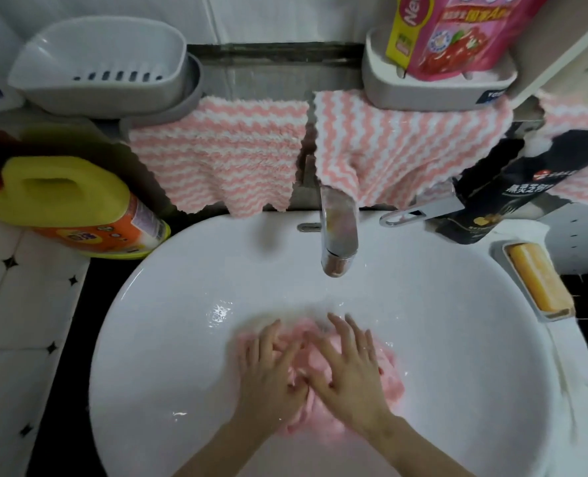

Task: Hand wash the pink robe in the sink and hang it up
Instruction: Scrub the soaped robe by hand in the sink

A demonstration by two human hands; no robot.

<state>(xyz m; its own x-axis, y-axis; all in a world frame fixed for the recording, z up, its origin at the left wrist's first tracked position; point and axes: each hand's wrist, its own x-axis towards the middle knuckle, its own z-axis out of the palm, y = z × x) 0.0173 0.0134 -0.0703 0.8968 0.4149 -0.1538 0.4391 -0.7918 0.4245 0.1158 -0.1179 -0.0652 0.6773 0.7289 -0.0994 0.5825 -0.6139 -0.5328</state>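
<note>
The pink robe lies bunched and wet at the bottom of the white sink. My left hand presses flat on its left part with fingers spread. My right hand lies flat on its right part, fingers apart, overlapping the left hand near the thumbs. Neither hand is closed around the cloth. The chrome faucet hangs above the basin just beyond my fingertips, and water seems to run down onto the robe. Much of the robe is hidden under my hands.
A yellow detergent jug lies at the left of the sink. An orange soap bar sits in a dish at the right, behind it a dark bottle. Pink-and-white striped cloths hang behind the faucet under two grey wall trays.
</note>
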